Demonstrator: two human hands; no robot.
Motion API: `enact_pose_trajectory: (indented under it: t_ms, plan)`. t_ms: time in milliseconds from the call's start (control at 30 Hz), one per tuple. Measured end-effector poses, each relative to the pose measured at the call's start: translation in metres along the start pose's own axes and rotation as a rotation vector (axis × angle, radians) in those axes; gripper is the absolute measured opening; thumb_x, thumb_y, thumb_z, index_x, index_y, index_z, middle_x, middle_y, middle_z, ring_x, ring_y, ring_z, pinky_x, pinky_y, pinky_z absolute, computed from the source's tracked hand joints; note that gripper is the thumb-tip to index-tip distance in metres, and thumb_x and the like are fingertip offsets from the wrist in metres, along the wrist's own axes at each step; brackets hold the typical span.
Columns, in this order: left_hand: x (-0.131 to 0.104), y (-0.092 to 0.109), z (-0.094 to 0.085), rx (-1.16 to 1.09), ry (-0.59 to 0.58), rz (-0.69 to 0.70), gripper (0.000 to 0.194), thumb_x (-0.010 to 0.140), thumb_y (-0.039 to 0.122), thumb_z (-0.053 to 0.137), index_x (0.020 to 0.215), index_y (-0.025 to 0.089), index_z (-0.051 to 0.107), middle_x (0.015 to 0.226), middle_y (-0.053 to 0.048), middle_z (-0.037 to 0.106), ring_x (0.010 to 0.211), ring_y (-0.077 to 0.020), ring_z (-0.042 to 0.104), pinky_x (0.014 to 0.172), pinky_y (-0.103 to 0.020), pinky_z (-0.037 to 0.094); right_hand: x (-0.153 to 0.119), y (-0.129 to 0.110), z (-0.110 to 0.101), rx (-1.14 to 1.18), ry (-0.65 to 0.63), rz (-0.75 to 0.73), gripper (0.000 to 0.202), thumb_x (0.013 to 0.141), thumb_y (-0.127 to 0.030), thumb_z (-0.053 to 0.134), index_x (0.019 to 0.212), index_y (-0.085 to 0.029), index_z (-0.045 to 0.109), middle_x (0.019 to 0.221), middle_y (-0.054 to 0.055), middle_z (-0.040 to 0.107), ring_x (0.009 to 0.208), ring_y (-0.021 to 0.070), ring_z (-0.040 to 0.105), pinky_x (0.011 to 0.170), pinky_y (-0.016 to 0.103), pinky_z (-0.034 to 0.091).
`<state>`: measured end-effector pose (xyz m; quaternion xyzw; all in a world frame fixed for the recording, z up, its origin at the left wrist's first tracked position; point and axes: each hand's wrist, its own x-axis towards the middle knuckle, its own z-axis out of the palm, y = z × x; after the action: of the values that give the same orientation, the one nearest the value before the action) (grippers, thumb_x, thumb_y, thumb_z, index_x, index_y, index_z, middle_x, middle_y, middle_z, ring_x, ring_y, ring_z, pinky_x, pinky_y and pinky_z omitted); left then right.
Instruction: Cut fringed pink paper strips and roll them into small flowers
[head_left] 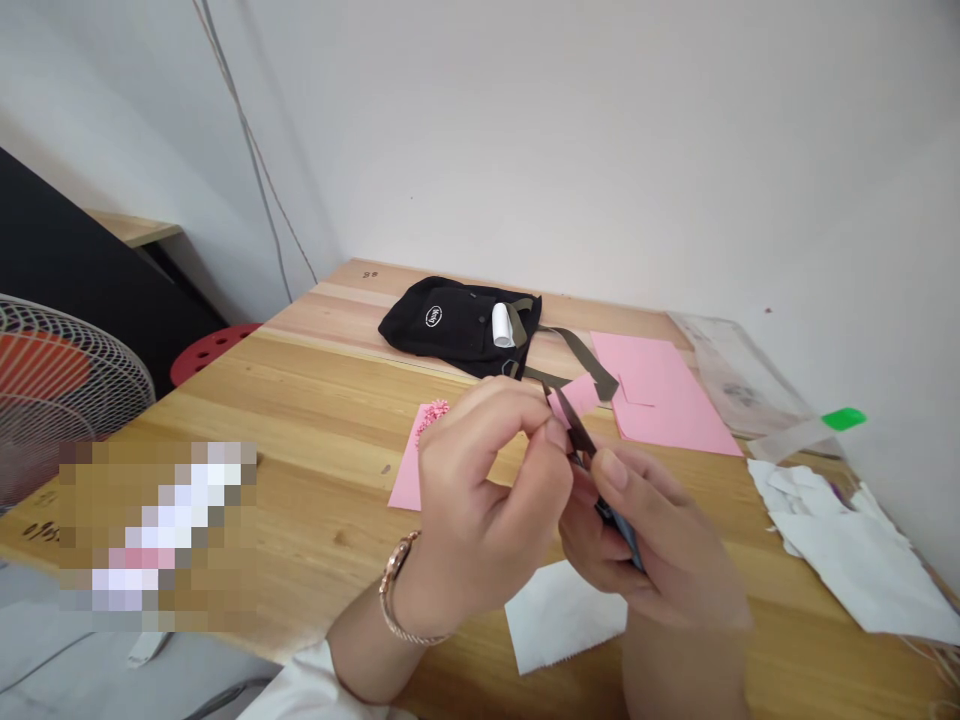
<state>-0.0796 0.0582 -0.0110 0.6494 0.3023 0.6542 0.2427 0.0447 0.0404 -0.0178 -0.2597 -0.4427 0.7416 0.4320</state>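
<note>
One pink strip (582, 397) is pinched in the left grip (495, 490) while the right grip (652, 530) curls round scissors (577, 428), so snip slowly.

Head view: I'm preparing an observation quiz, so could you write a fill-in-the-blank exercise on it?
The right hand holds a pair of ____.
The left hand pinches a piece of paper coloured ____.
The bag on the table is mainly ____.
The fan is at the picture's ____ edge.

Missing words: scissors; pink; black; left.
</note>
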Motion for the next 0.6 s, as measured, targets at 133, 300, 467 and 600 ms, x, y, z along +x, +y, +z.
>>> enact_pose_trajectory:
  t_ms: [133, 300, 467, 600]
  plan:
    - [0.0003, 0.0006, -0.0001, 0.003, 0.003, -0.003, 0.02, 0.077, 0.001, 0.048, 0.065, 0.016, 0.055, 0.065, 0.001, 0.058, 0.061, -0.0099, 0.053, 0.058, -0.024, 0.044, -0.0002, 0.0, 0.0001, 0.022, -0.01, -0.007, 0.035, 0.086, -0.046, 0.05, 0.065, -0.019, 0.041, 0.046, -0.011, 0.028, 0.03, 0.0002, 0.014, 0.027, 0.014, 0.006]
    - [0.0003, 0.0004, 0.0001, 0.004, 0.0, 0.001, 0.02, 0.077, 0.002, 0.048, 0.065, 0.017, 0.055, 0.065, 0.001, 0.058, 0.062, -0.0097, 0.053, 0.058, -0.024, 0.045, -0.001, -0.0006, 0.0007, 0.027, -0.002, -0.001, 0.033, 0.086, -0.046, 0.051, 0.067, -0.019, 0.043, 0.047, -0.01, 0.029, 0.03, 0.0003, 0.014, 0.027, 0.014, 0.007]
    - [-0.0001, -0.0007, 0.0003, 0.008, 0.006, 0.004, 0.02, 0.078, 0.002, 0.048, 0.065, 0.016, 0.055, 0.065, 0.002, 0.058, 0.062, -0.0091, 0.054, 0.059, -0.023, 0.045, -0.0006, -0.0001, 0.0002, 0.045, -0.01, 0.004, 0.034, 0.086, -0.045, 0.051, 0.066, -0.019, 0.042, 0.047, -0.01, 0.029, 0.031, 0.0001, 0.014, 0.028, 0.014, 0.007]
    - [-0.0004, -0.0008, 0.0002, 0.018, 0.007, 0.011, 0.02, 0.078, 0.002, 0.048, 0.065, 0.015, 0.055, 0.066, 0.001, 0.059, 0.063, -0.0089, 0.054, 0.059, -0.023, 0.046, 0.0007, 0.0007, -0.0004, 0.041, -0.02, -0.002, 0.036, 0.086, -0.046, 0.05, 0.065, -0.019, 0.04, 0.047, -0.011, 0.029, 0.03, -0.0001, 0.014, 0.027, 0.014, 0.007]
